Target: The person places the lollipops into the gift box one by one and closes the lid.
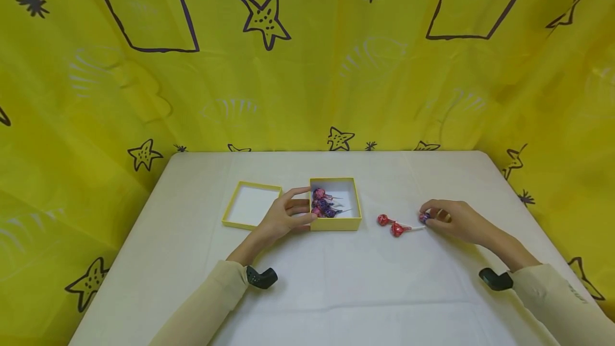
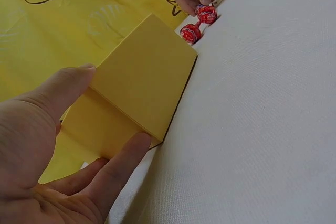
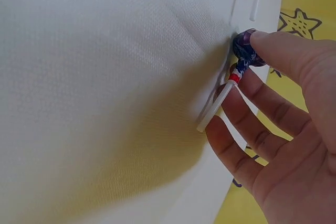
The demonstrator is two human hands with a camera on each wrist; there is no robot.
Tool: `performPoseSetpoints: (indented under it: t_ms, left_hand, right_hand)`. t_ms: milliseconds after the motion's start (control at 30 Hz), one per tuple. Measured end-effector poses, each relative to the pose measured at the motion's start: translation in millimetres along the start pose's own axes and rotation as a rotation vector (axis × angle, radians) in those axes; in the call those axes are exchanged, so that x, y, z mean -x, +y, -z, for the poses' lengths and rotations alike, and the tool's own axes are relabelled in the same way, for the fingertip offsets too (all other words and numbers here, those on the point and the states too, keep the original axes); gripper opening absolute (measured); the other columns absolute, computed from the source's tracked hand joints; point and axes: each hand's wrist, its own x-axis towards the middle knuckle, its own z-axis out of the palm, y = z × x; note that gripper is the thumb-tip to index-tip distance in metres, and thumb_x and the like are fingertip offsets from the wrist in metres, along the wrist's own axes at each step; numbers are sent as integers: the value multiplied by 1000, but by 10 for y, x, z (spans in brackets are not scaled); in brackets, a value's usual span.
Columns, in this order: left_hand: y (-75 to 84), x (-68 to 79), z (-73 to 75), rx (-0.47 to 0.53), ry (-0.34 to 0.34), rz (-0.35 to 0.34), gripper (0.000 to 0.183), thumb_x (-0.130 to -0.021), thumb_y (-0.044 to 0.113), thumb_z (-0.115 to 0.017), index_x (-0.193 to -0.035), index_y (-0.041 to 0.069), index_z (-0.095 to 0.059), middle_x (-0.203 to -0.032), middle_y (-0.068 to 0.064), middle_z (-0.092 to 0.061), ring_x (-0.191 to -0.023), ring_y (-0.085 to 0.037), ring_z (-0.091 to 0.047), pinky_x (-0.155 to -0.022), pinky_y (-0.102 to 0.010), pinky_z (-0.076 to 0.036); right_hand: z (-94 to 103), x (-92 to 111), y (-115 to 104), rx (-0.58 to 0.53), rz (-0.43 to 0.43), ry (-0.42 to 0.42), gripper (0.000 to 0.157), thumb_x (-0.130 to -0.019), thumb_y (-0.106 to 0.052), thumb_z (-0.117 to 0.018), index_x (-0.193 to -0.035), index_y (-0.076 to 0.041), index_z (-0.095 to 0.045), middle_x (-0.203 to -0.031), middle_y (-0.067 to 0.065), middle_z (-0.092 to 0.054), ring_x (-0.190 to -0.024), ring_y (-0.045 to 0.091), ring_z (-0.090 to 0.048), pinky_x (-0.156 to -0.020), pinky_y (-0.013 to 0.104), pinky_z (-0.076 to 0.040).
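Observation:
My left hand (image 1: pixel 280 219) holds a yellow box (image 1: pixel 336 224) by its left side, with the thumb along the near rim. In the left wrist view the thumb and fingers grip the box's corner. Several lollipops (image 1: pixel 319 203) in pink and purple wrappers lie inside it, sticks pointing right. Over on the right, my right hand (image 1: pixel 454 221) pinches a purple-wrapped lollipop (image 3: pixel 243 51) by its head, right at the tabletop. Its white stick slants down past the fingers in the right wrist view. Two red lollipops (image 1: pixel 396 229) lie between the box and this hand.
Left of the box lies its shallow yellow lid (image 1: pixel 250 205), white inside up, partly behind the left hand. A white cloth covers the table (image 1: pixel 336 282). Yellow patterned curtains (image 1: pixel 307 79) stand behind it and at both sides.

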Motion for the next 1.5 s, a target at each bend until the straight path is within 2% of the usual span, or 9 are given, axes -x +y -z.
performPoseSetpoints:
  t_ms: [233,567,900,1233,1500]
  left_hand:
    - [20,6,-9,36,2,16,74,-91,5,-79,-155,16,-44,-146,-23,-51,-130,-36,-55,-88,-43,-62]
    - [22,-1,-11,31,5,16,74,-90,5,-79,-155,16,-45,-145,-22,-53,-128,-35,-57,-88,-43,-62]
    - [27,5,-4,19,-8,0,75,-91,8,-80,-156,15,-43,-145,-23,-52,-129,-37,-57,-86,-43,-62]
    - [25,7,-13,15,12,16,76,-90,7,-81,-155,16,-45,-144,-23,-54,-126,-35,-58,-85,-43,-63]
    - [6,7,-19,23,4,20,75,-91,9,-80,-155,17,-44,-145,-24,-52,-127,-35,-58,-86,-43,-62]
  right_hand:
    - [10,-5,-21,-4,2,6,21,-94,-11,-76,-114,-15,-72,-94,-9,-67,-80,8,-58,-69,23,-54]
    - [10,-3,-6,-18,24,12,22,-94,-9,-76,-115,-13,-72,-96,-8,-68,-82,8,-59,-71,24,-56]
    - [26,7,-15,-18,6,4,26,-92,-8,-77,-117,-13,-72,-98,-6,-70,-83,10,-59,-72,23,-56]
    - [52,-23,-32,-6,10,-36,27,-92,-8,-78,-117,-13,-71,-98,-5,-69,-83,11,-59,-71,23,-56]
    - [101,-47,-75,3,33,-52,27,-90,-5,-79,-115,-10,-70,-92,-6,-67,-79,10,-57,-66,23,-54]
